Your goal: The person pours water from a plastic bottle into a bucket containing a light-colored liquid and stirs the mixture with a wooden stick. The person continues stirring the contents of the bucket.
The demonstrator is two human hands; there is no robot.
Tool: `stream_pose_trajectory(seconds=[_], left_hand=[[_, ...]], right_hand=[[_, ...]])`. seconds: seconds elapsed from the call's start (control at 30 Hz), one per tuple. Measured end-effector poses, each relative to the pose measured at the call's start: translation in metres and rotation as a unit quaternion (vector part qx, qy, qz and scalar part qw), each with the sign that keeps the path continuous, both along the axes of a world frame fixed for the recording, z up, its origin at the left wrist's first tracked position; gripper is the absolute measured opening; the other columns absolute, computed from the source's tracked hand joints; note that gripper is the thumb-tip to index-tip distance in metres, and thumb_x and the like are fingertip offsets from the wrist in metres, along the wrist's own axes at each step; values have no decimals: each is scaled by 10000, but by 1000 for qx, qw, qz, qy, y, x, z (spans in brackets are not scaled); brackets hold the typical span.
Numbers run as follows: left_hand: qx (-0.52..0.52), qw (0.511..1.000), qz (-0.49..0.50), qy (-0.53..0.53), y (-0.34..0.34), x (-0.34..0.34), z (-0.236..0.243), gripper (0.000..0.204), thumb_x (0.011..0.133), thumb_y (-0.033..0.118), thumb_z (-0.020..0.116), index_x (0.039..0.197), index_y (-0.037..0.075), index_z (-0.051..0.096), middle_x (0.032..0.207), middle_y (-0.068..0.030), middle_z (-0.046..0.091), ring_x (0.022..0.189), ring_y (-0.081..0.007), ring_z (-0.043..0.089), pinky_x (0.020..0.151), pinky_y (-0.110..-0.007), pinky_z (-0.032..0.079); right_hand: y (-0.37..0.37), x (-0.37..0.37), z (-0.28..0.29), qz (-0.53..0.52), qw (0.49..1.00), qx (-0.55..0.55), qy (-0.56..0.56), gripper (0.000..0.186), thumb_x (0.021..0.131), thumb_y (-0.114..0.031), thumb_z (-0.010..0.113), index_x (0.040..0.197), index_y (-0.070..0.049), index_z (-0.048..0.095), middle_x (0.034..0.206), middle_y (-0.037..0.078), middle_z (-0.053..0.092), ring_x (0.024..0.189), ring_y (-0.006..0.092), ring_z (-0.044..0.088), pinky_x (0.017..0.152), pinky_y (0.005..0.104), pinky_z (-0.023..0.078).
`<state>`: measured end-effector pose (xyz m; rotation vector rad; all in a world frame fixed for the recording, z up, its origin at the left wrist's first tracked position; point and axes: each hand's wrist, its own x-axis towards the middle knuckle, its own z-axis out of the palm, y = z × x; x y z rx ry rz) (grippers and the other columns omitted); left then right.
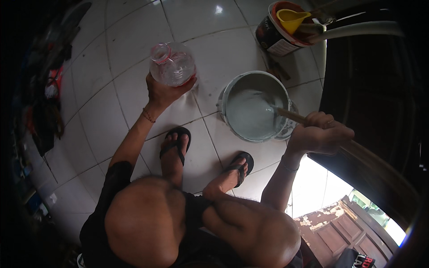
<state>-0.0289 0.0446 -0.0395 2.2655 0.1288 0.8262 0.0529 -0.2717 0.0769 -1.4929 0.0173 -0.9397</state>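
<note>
My left hand (158, 91) grips a clear plastic bottle (172, 62) with a red rim at its open mouth, held to the left of a pale bucket (225, 111). The bucket holds a smooth, pale grey-white liquid (248, 116). My right hand (321, 134) is wrapped round a long wooden stick (295, 117), whose far end dips into the liquid near the bucket's middle. The stick runs back past my hand toward the lower right.
A dark labelled bucket (272, 38) with a yellow funnel (290, 18) and pale poles stands at the upper right. Dark panels (366, 80) and a peeling brown door (346, 223) are on the right. Assorted items (53, 85) lie at the left. My sandalled feet rest on white tiles (120, 67).
</note>
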Motion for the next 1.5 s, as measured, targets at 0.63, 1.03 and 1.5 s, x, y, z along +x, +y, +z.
stream_pose_trajectory(seconds=[0.63,1.03,1.5], left_hand=[[-9,1000,-10,0,1,-3,-12,704,725,261,939,1297,49,589,1189,-97,734,1045,-235,744,927,-352,604],[-32,999,-28,-3,0,-3,-11,712,730,240,941,1313,43,583,1211,-98,714,1081,-232,724,959,-348,593],[-17,1000,-23,-11,1,-2,-16,709,729,286,941,1303,55,596,1200,-102,729,1079,-235,735,953,-357,602]], right_hand=[[-8,-9,0,23,997,-69,-31,599,1110,-571,301,684,-151,323,452,-18,280,363,82,240,377,249,234],[20,1,12,30,996,-75,35,595,1114,-557,308,683,-148,331,449,-16,293,351,85,249,370,248,248],[17,8,25,-50,994,-98,9,609,1103,-602,282,670,-175,325,440,-33,274,352,70,248,352,222,254]])
